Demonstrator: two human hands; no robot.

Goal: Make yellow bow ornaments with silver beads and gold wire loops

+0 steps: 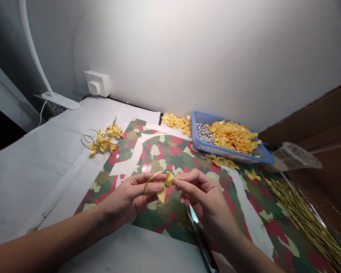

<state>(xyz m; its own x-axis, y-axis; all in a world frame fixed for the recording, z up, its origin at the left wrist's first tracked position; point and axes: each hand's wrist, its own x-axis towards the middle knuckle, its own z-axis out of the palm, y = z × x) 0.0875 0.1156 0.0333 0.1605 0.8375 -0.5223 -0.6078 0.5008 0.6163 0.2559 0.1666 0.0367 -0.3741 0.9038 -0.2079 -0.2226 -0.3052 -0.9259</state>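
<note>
Left hand (127, 198) pinches thin gold wire ring (149, 185); right hand (206, 199) presses yellow satin bow (165, 185) against it, hands together, steadying both.

At the center, the left hand (127, 197) and right hand (204, 197) cover part of the gold ring (150, 182) and the bow (165, 185), so how the two join cannot be seen. At 6 o'clock, the right hand hides the top of the scissors (200, 237), and their lower end runs off the bottom edge. At 3 o'clock, the plastic cup (294, 157) is blurred. At 4 o'clock, the gold stems (304, 216) run out of frame. At 2 o'clock, bows (233, 136) partly bury the beads (204, 133) in the basket (196, 129). At 11 o'clock, the lamp (31, 41) leaves the top edge.
</note>
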